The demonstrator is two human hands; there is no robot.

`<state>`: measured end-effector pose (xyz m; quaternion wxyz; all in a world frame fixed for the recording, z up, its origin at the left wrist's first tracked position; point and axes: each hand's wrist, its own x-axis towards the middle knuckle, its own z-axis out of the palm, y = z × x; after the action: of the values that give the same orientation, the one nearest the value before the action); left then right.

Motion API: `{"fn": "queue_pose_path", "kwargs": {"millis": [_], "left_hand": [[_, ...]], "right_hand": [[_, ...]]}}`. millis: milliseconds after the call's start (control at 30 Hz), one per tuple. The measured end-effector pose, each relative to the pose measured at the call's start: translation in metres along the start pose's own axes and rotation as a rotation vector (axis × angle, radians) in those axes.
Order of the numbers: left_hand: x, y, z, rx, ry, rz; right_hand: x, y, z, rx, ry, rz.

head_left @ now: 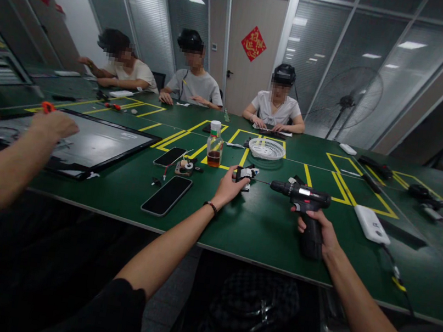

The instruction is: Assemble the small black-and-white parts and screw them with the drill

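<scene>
My right hand (318,230) is wrapped round the grip of a black cordless drill (304,198), which points left above the green table (269,239). A long thin bit (261,181) runs from its chuck to a small black-and-white part (247,174). My left hand (230,185) is closed on that part, with a beaded bracelet at the wrist. Whether the bit's tip sits in a screw is too small to tell. Left of my left hand lie a black phone (167,195), a second phone (170,156) and a small mechanical part with wires (184,167).
A bottle of brown liquid (214,151) and a white basket (266,149) stand beyond my hands. On the right lies a white power bank (371,224) with a cable. At left, a co-worker's hand (55,124) is over a large flat panel (100,142). Several people sit opposite.
</scene>
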<state>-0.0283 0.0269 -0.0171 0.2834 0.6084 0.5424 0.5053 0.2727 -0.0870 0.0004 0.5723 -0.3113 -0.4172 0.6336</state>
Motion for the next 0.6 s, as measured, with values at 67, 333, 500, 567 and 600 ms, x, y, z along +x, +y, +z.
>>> {"fn": "queue_pose_path", "kwargs": {"millis": [67, 333, 500, 567, 600], "left_hand": [[-0.001, 0.002, 0.000, 0.019, 0.005, 0.008], [-0.009, 0.016, -0.006, 0.235, 0.072, 0.128], [-0.009, 0.014, -0.006, 0.221, 0.058, 0.105], [-0.008, 0.012, -0.006, 0.192, 0.042, 0.092], [-0.007, 0.011, -0.006, 0.185, 0.035, 0.084]], "right_hand": [[0.000, -0.001, 0.002, -0.005, 0.002, -0.001], [-0.001, -0.003, 0.012, -0.044, 0.001, -0.003], [0.000, 0.000, 0.007, -0.038, -0.026, 0.013], [-0.001, 0.000, 0.006, -0.024, -0.025, 0.024], [-0.001, 0.000, 0.005, -0.019, -0.026, 0.036]]}}
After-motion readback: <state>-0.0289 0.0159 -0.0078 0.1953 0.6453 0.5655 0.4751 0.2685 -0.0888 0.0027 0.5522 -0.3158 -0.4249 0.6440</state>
